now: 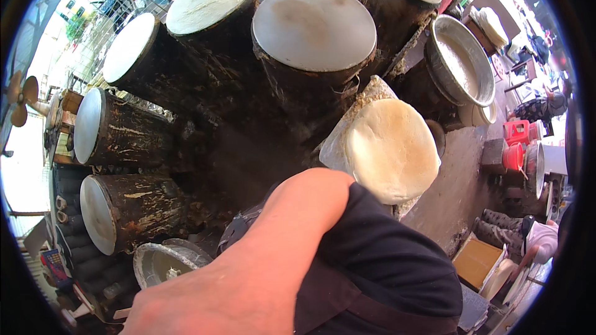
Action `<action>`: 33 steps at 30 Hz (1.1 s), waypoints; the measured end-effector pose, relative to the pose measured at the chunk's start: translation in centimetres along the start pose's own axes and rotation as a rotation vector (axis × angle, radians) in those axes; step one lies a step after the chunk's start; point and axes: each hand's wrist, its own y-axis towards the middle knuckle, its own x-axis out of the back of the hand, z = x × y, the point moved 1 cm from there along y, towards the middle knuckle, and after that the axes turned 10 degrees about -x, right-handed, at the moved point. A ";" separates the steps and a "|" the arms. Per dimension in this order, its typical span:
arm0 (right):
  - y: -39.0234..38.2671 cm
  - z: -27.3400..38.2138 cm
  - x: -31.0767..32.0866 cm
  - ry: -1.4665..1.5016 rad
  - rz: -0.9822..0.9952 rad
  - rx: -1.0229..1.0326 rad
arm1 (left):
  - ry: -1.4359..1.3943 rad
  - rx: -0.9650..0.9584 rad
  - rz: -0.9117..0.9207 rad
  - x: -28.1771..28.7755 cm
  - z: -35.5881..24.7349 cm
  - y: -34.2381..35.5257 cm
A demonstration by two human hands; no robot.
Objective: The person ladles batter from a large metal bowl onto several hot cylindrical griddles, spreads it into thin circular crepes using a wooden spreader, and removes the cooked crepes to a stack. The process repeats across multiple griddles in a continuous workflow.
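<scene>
My right forearm, bare below a black sleeve, bends at the elbow and crosses toward the lower left. Close to the camera, my right hand is cut off by the lower edge, so its fingers are hidden. Just beyond the elbow, a thick stack of pale round flatbread-like sheets rests on a crusted, plastic-covered stand. Near the forearm on the left, a metal bowl holds something whitish, partly covered by the arm. My left hand does not show.
Dark, batter-streaked drums with round tops curve around me. The middle top is greyish with brown patches; another carries a white layer. A large metal basin holds pale liquid at right. Red containers and a seated person are farther right.
</scene>
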 end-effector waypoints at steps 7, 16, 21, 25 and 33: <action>-2.6 -2.9 -2.9 -0.047 0.417 -0.089 | -0.125 0.077 0.137 2.7 -1.9 1.8; -17.6 -18.7 -6.2 -0.545 1.046 -0.831 | -0.346 0.217 0.235 5.4 -1.7 -3.8; -28.8 -24.8 -12.8 -0.482 1.697 -1.032 | -0.209 0.122 0.122 3.6 -1.1 -5.0; -35.7 -26.2 -15.2 -0.330 1.807 -1.080 | 0.016 -0.056 0.000 3.4 -0.9 -5.5; -36.5 -28.1 -7.2 -0.441 0.949 -1.829 | 1.218 -0.917 -0.039 20.0 1.3 -1.0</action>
